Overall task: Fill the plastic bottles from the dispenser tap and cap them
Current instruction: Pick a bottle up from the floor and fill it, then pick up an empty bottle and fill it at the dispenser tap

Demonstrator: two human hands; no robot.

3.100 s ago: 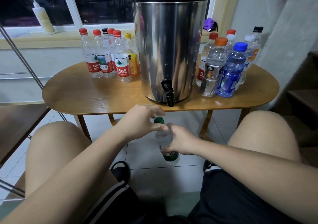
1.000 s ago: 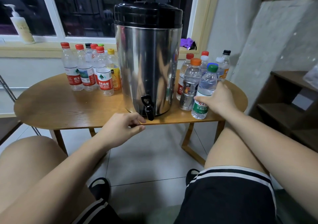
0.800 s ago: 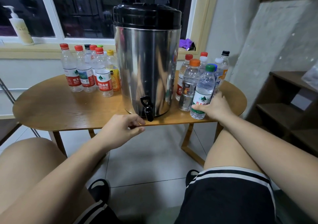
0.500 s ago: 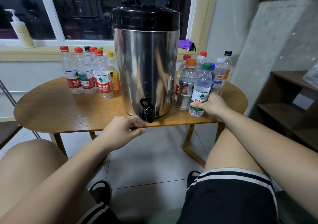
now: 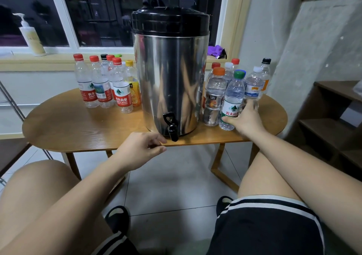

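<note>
A steel dispenser (image 5: 170,78) with a black lid stands mid-table, its black tap (image 5: 172,129) over the front edge. Just right of it stands a green-capped bottle (image 5: 234,96) holding water, upright on the wooden table (image 5: 78,129). My right hand (image 5: 244,120) grips its lower part, thumb in front and fingers behind. My left hand (image 5: 141,149) hovers at the table's front edge just left of the tap, fingers loosely curled, holding nothing.
Several capped bottles (image 5: 101,86) cluster left of the dispenser. More capped bottles, one with an orange cap (image 5: 215,94), crowd behind the green-capped one. A pump bottle (image 5: 32,37) stands on the windowsill. Dark shelves (image 5: 333,121) rise at right. My knees flank the tiled floor.
Earlier both hands held the green-capped bottle below the table edge. My right hand has since stood it on the table at right and slid it slightly toward the dispenser. My left hand stays by the tap.
</note>
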